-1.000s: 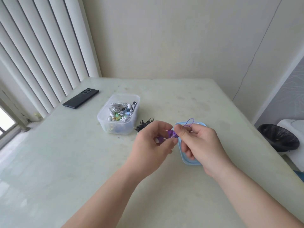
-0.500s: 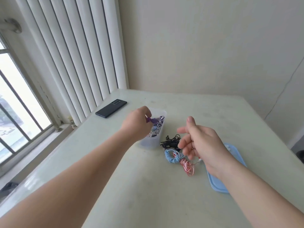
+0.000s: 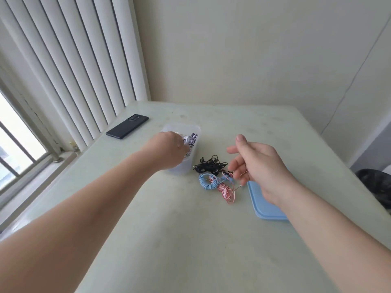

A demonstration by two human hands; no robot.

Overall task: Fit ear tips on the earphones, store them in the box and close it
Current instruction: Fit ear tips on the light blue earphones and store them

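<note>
Fingers of the left hand dip into the clear box of tangled earphones at centre frame, and whether they grip anything is hidden. The right hand hovers slack-fingered above the blue lid.

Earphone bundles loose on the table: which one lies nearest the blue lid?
The pink-and-white coil, right beside the blue lid. The light-blue coil lies beyond it toward the box, and the black tangle sits farther back.

Both our arms reach forward.
Our left hand dips, fingertips hidden; our right hand hovers, fingers loosely curled, thumb raised.
</note>
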